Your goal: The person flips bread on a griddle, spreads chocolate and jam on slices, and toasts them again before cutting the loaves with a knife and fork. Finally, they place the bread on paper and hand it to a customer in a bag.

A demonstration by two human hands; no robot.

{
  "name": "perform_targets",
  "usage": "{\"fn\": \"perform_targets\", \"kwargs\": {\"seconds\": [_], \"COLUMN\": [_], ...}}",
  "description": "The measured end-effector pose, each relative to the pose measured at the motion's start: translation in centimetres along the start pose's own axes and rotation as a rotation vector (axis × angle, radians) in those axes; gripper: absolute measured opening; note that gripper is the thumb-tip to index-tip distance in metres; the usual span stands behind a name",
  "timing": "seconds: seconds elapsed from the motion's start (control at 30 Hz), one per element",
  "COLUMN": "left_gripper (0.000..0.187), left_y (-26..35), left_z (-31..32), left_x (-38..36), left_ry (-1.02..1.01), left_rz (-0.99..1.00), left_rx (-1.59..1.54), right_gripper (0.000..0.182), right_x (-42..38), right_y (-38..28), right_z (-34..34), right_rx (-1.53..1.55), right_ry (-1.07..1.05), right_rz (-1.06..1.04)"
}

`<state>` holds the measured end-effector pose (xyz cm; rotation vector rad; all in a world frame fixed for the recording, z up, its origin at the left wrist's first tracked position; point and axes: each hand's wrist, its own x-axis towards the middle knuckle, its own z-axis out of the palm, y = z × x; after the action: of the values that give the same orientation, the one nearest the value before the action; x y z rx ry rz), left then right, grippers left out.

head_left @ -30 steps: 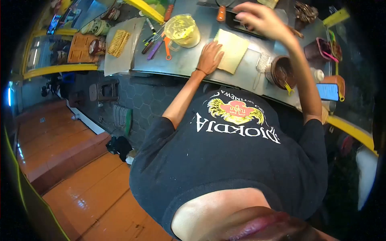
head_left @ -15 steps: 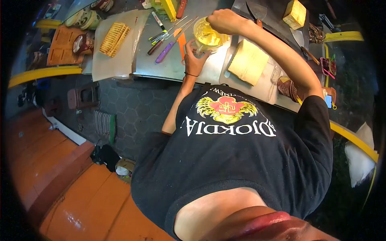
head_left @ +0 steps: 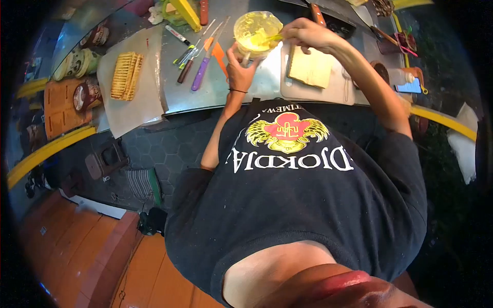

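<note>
A clear plastic cup (head_left: 245, 23) with soft yellow spread (head_left: 255, 38) inside tilts above the metal counter. My left hand (head_left: 240, 72), with a dark band at its wrist, is closed around the cup's lower side, near its handle. To the cup's right, my right hand (head_left: 308, 36) grips a yellow-coated spreading utensil (head_left: 276, 37); its tip reaches into the cup, and the fingers hide its handle. Just below that hand, a pale slab of bread (head_left: 309, 68) lies on a white cutting board (head_left: 295, 93).
Left of the cup lie an orange spatula (head_left: 220, 55), a purple-handled knife (head_left: 197, 79) and a marker (head_left: 177, 34). Grooved toasted bread (head_left: 126, 76) rests on paper (head_left: 146, 97). An orange-handled knife (head_left: 318, 14) and a phone (head_left: 408, 84) are at the right.
My right hand has drawn back from over the cup to its right side, and the utensil now shows. My left hand still holds the cup. The whole view has shifted.
</note>
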<state>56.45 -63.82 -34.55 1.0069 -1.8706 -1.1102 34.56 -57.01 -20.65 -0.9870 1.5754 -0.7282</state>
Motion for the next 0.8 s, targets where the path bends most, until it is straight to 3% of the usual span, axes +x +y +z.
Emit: {"fn": "perform_targets", "kwargs": {"seconds": [0.07,0.1,0.17,0.2,0.27,0.3,0.33,0.37,0.4,0.47,0.5,0.57,0.6,0.67,0.7,0.73,0.8], "left_gripper": [0.08,0.07,0.041,0.027,0.03,0.03,0.036,0.042,0.058,0.064,0.064,0.066,0.066,0.06,0.056,0.056,0.054], "left_y": [-1.2,-2.4,-3.7,-6.5,-1.5,-1.8,-2.9,-3.3,-1.5,-1.1,-1.0,-0.7,-0.7,-0.9,-0.6,-0.4,-0.6], "left_z": [-0.7,-1.2,-2.8,-2.4,-2.8,-1.1,1.4,3.3,4.3,6.0,6.2,7.0,7.1,6.9,6.8,6.8,6.8], "left_x": [-0.3,-0.9,-1.9,-2.6,-2.1,-2.1,-2.4,-3.1,-2.6,-2.1,-2.1,-1.5,-1.5,-1.6,-1.8,-1.8,-2.1], "left_ry": [-0.019,-0.002,-0.185,-0.311,-0.696,-0.701,-0.737,-0.772,-0.86,-0.806,-0.819,-0.802,-0.811,-0.749,-0.735,-0.731,-0.735], "left_rz": [0.11,0.109,-0.192,-0.233,-0.515,-0.512,-0.349,-0.192,-0.222,0.062,0.063,0.08,0.075,0.09,0.048,0.05,0.015], "left_rx": [-0.034,0.086,0.057,-0.171,-0.168,-0.161,-0.27,-0.377,-0.163,0.095,0.107,0.158,0.165,0.19,0.216,0.22,0.097], "right_gripper": [0.03,0.03,0.031,0.03,0.028,0.028,0.027,0.026,0.03,0.028,0.028,0.035,0.035,0.044,0.042,0.036,0.031], "right_x": [-4.4,-6.6,-10.8,-12.5,-13.7,-13.3,-12.8,-11.8,-11.0,-9.1,-8.4,-7.6,-8.4,-10.7,-12.2,-12.8,-12.6], "right_y": [0.8,2.1,5.8,8.4,15.3,18.0,20.3,21.7,21.7,21.5,21.5,21.2,21.3,21.2,20.8,21.1,21.2], "right_z": [-2.0,-2.5,-2.5,-2.1,-1.1,-0.6,-0.3,0.0,0.0,-0.1,0.1,-0.7,-0.5,0.8,1.2,1.3,0.1], "right_rx": [0.055,0.127,0.283,0.375,0.528,0.484,0.444,0.286,0.282,0.045,0.061,-0.474,-0.463,-0.617,-0.475,-0.417,-0.305], "right_ry": [0.072,0.117,0.216,0.266,0.418,0.511,0.604,0.711,0.723,0.846,0.853,0.901,0.903,0.54,0.408,0.382,0.461], "right_rz": [-0.066,-0.121,-0.143,-0.097,-0.003,0.017,0.045,-0.056,-0.081,-0.204,-0.201,-0.485,-0.479,-0.385,-0.327,-0.415,-0.443]}}
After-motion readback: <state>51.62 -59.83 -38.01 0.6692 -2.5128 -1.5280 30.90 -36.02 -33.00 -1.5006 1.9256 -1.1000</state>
